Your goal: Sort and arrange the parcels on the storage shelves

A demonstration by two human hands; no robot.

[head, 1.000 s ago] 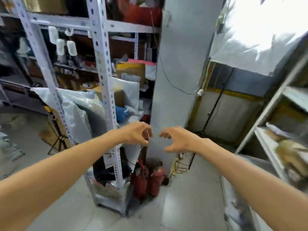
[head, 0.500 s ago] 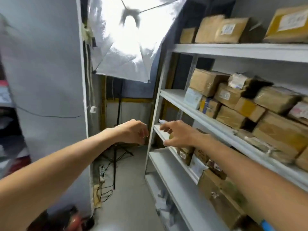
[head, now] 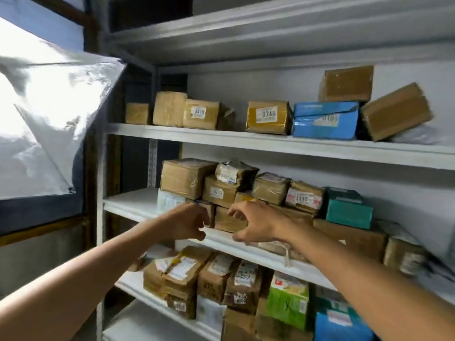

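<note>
At the middle shelf (head: 133, 205), my left hand (head: 187, 223), fingers loosely curled round nothing I can make out, and my right hand (head: 258, 226), fingers spread and released, flank a low brown parcel (head: 225, 221) at the shelf's front edge. A labelled parcel (head: 218, 194) sits stacked on top of it. I judge the step to be taking hold of the low parcel. It is best gripped on both side faces and slid out slowly, because the stack resting above it could tip forward.
</note>
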